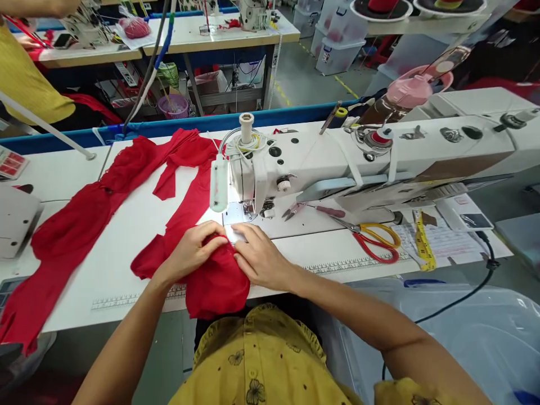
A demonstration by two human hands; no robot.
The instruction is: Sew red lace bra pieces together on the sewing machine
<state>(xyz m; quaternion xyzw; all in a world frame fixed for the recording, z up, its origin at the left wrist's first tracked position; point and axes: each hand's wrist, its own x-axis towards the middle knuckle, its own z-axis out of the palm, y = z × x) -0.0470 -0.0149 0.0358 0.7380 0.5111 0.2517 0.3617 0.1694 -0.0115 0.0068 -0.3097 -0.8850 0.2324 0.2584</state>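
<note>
We see two hands close together on a bunched piece of red cloth [217, 287]. The cloth lies at the front edge of the white table [126, 242], just in front of the sewing machine [337, 157], and part of it hangs down over the edge.

The left hand [192, 250] curls its fingers down into the cloth and grips a fold. The right hand [259, 259] lies flat with its fingers stretched out, pressing the cloth down. The fingertips of the two hands almost touch.

The top edge of the cloth sits near the presser foot [248, 209], but it is not under it yet. A small lamp [219, 183] shines on that spot.

We think the step in hand is getting the cloth folded and lined up for sewing. To go under the foot, the edge would need to lie smooth and straight, and the fingers would need to stay off to the side of the needle.

More long red strips [84, 219] lie spread out to the left. To the right we see thread snips [295, 211], scissors [375, 239] with yellow and red handles, and a yellow tape measure [422, 244]. A pink bottle [411, 90] stands behind the machine. Another person in a yellow top [25, 79] is at the far left.
</note>
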